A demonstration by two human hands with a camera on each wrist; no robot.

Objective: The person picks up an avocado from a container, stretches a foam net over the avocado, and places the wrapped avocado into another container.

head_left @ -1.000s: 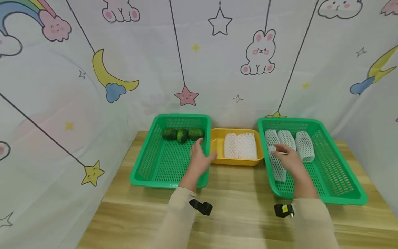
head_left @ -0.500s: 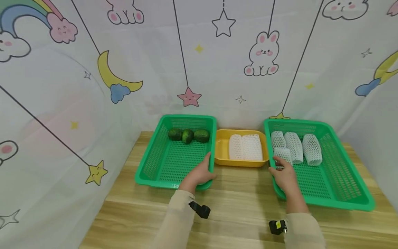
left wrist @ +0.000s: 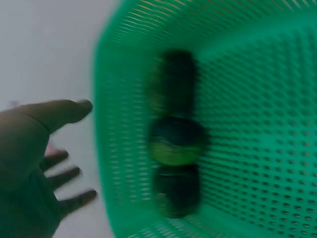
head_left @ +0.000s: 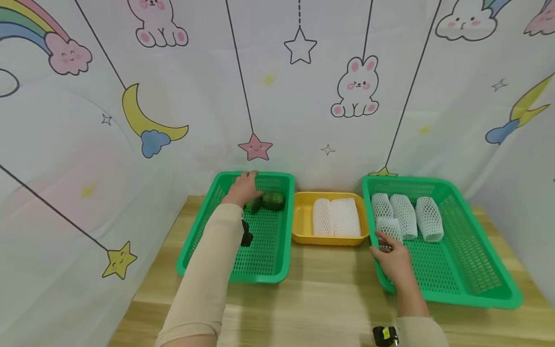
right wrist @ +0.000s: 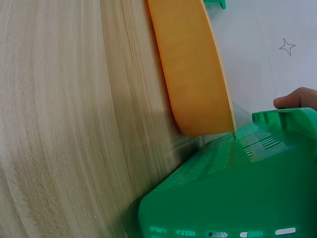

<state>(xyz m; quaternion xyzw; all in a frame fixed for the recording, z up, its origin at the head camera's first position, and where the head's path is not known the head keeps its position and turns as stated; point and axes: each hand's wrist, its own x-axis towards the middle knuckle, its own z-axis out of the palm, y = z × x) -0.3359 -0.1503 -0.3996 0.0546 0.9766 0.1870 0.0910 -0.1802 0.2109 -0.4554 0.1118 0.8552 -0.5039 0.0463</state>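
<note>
My left hand (head_left: 243, 189) reaches over the back of the left green basket (head_left: 262, 253), fingers spread and holding nothing. Three dark green avocados (left wrist: 173, 141) lie in a row along that basket's end in the left wrist view, blurred; the hand partly hides them from the head camera. My right hand (head_left: 396, 262) grips the left rim of the right green basket (head_left: 472, 231), thumb outside and fingers inside. Beside its fingertips is a white foam-net sleeve (head_left: 388, 227); several plump netted pieces (head_left: 429, 219) lie towards the back of that basket.
Between the baskets stands a yellow tray (head_left: 303, 219) with a stack of flat white foam nets (head_left: 344, 218). All rest on a wood-grain table (head_left: 321, 294). A white patterned cloth (head_left: 312, 111) hangs behind and at the sides.
My left hand has left the right rim of the left basket and moved back and left over the avocados. The right hand came onto its basket's rim and has stayed there.
</note>
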